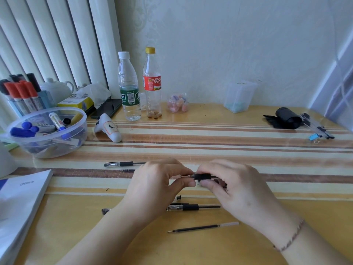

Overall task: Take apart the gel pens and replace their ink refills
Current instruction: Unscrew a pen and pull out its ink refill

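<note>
Both hands meet over the middle of the table on one gel pen (202,176). My left hand (156,185) pinches its tip end between thumb and forefinger. My right hand (236,190) grips the black rubber sleeve and the barrel, which the fingers mostly hide. A second gel pen (193,207) lies just below the hands, with a small black cap piece (178,197) above it. A loose refill (202,227) lies nearer me. A third gel pen (122,164) rests to the left of my left hand.
A clear bowl of markers (47,131) stands at the left beside a white booklet (21,203). Two bottles (129,88) stand at the back. At the far right lie a black roll (286,118), more pens (315,127) and a blue clip (314,137).
</note>
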`<state>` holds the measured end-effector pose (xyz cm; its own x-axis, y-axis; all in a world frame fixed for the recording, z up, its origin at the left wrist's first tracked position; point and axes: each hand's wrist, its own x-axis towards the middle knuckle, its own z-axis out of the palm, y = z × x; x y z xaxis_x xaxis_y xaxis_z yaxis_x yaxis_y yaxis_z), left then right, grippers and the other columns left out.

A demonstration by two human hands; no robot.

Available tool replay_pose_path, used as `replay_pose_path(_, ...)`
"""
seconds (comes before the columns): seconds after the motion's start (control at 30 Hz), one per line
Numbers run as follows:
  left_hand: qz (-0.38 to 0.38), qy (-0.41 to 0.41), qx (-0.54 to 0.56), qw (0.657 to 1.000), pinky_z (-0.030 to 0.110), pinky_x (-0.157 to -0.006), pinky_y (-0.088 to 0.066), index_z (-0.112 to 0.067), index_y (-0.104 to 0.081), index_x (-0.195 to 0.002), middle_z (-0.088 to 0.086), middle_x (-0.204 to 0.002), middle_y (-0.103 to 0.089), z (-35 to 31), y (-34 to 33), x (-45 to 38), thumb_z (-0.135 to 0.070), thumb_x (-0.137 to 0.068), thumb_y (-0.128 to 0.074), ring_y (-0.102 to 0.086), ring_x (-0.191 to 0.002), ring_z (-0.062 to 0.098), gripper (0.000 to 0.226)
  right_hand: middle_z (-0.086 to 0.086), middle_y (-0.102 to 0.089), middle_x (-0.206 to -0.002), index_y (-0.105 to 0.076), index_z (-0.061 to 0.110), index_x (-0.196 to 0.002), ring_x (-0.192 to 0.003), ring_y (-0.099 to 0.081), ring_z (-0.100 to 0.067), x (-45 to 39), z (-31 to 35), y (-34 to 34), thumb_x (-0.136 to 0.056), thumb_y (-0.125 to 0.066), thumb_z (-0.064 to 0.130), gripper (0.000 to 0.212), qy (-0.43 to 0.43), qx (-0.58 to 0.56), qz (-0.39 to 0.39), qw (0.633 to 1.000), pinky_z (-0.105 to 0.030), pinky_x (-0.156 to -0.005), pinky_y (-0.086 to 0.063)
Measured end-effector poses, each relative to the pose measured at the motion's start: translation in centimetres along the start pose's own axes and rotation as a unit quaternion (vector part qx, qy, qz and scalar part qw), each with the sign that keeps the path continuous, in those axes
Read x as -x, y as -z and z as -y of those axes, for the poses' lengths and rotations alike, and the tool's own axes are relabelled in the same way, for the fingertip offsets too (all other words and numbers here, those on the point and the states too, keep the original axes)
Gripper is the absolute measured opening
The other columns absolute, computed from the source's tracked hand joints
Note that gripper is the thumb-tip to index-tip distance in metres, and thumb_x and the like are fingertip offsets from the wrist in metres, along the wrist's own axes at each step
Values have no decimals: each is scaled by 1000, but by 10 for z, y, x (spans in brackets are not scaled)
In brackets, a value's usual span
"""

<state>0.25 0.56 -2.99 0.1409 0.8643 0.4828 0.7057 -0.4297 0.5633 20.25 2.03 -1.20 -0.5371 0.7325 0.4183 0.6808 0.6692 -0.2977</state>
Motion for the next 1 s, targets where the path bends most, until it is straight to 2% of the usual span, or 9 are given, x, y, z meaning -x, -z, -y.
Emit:
replay_pose_path(0.1, -8, -12, -4, 1000, 31, -60, -53, -35, -75, -91, -22, -82, -69, -1, 0, 0, -58, -80, -55, -64, -76, 1, 33, 20, -64, -90, -67, 34, -100, -72, -59, -6, -1, 3, 1, -91, -55, 35, 15, 6, 2, -14, 1000, -26, -55, -49)
replay_pose_path(0.23, -13, -30, -10, 999, 31, -58, -53, -34, -75, -92, -21, -82, -70, -1, 0, 0, -50, -81, -61, -65, -74, 0, 24, 26, -58, -71, -67, 37, -97, -62, -58, 0, -1, 5, 2, -92, -40, 46, 29, -5, 0, -8, 1000, -21, -50, -46)
replay_pose_path(0.33, -16, -29, -10, 999, 32, -58, -53, -33, -75, -90, -21, -82, -70, 0, 1, 0, -52, -80, -60, -65, -73, 1, 26, 27, -52, -76, -55, 39, -105, -66, -52, 7, 1, 5, 1, -85, -55, 53, 24, -37, -36, 18, 998, -13, -54, -37)
replay_pose_path(0.43, -20, -32, -20, 999, 32, -58, -53, -32, -76, -89, -21, -82, -70, 2, 2, -1, -52, -79, -61, -65, -73, 1, 27, 19, -53, -68, -53, 33, -88, -64, -55, -1, 1, 3, -1, -85, -64, 39, 13, -57, -49, 18, 997, -17, -51, -41)
replay_pose_path(0.57, -19, -34, -31, 999, 31, -57, -53, -32, -77, -86, -21, -81, -70, 1, 4, -2, -54, -78, -57, -65, -71, 0, 31, 25, -51, -56, -50, 41, -76, -52, -51, 4, -1, 5, 1, -89, -34, 56, 26, -41, 1, 14, 999, -15, -47, -34)
replay_pose_path(0.63, -25, -33, -37, 998, 32, -57, -53, -33, -76, -85, -22, -81, -70, 3, 5, -2, -54, -78, -59, -65, -72, 0, 28, 27, -54, -64, -53, 42, -85, -55, -51, 6, -1, 5, 4, -83, -37, 66, 29, -57, 0, 24, 998, -12, -49, -30)
replay_pose_path(0.77, -31, -23, -36, 999, 33, -59, -53, -33, -75, -83, -23, -81, -70, 4, 6, -3, -50, -76, -64, -64, -73, -1, 22, 20, -57, -58, -58, 35, -82, -52, -56, -3, 0, 1, 1, -85, -38, 61, 32, -46, 28, -9, 999, -23, -48, -47)
replay_pose_path(0.87, -31, -31, -41, 998, 31, -56, -53, -32, -76, -81, -22, -78, -70, 2, 4, -2, -48, -76, -65, -64, -70, -1, 20, 14, -54, -49, -61, 33, -77, -46, -54, -7, 0, -2, 0, -92, -28, 62, 47, -45, 12, -26, 999, -24, -43, -45)
replay_pose_path(1.0, -50, -18, -54, 997, 30, -57, -52, -32, -75, -78, -22, -75, -69, 5, 6, -3, -47, -75, -66, -63, -68, 1, 18, 18, -59, -59, -56, 37, -84, -51, -53, 0, 0, 0, 4, -84, -45, 65, 30, -36, 31, -28, 998, -15, -43, -36)
